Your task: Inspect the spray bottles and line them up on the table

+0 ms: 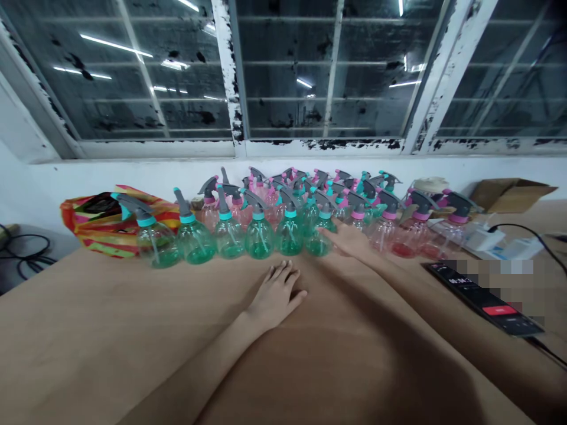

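My left hand (275, 295) lies on the wooden table with its fingers spread, palm down and holding nothing. In front of it stands a row of clear spray bottles with green liquid, turquoise collars and grey heads. My right hand (349, 237) is at the right side of the last green spray bottle (318, 243) in that row, one digit across its front and the others partly hidden behind; it appears to grip the bottle, which stands upright. To its right are spray bottles with pink collars, among them one with red liquid (404, 245).
More pink and turquoise spray bottles (295, 177) crowd behind the front row, by the wall. A colourful bag (100, 227) lies at the left. On the right are a phone (485, 301) with a cable, a white charger (485, 236) and an open cardboard box (509, 196).
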A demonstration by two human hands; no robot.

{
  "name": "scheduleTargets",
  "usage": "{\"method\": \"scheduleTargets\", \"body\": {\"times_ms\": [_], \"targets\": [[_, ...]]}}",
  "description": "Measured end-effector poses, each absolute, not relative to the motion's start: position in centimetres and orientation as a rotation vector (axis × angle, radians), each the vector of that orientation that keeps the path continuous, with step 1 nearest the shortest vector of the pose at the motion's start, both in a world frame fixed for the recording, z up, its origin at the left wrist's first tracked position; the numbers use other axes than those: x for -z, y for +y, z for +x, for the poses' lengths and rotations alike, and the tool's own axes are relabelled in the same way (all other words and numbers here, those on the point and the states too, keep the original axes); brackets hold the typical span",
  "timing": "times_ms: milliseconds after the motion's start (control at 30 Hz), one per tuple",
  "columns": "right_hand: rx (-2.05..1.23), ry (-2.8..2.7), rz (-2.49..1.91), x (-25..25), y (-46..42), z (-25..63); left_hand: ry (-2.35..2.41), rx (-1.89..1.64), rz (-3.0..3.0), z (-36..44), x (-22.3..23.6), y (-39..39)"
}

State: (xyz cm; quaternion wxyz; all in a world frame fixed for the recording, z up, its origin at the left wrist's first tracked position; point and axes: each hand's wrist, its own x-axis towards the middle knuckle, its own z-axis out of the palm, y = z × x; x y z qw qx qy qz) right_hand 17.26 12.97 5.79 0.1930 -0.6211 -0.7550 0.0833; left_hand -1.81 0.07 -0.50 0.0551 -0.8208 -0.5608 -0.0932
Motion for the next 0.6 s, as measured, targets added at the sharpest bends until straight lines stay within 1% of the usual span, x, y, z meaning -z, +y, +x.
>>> {"method": "scheduleTargets", "body": {"times_ms": [133,300,433,600], "targets": [[-0.320,-2.109,-1.676,-5.2,13.7,17.6,-1.693,0.300,-2.493,-1.9,0.5,0.1],[-0.398,-2.075,-1.492,-5.4,13.1,19.8,-1.689,0.295,-2.474,-2.0,0.6,0.2],[-0.328,-2.015,-1.406,-6.0,11.9,22.9,-1.680,0.312,-2.473,-2.1,0.6,0.3],[-0.179,-1.842,-1.563,-5.8,11.7,25.8,-1.697,0.288,-2.492,-2.1,0.4,0.4]]}}
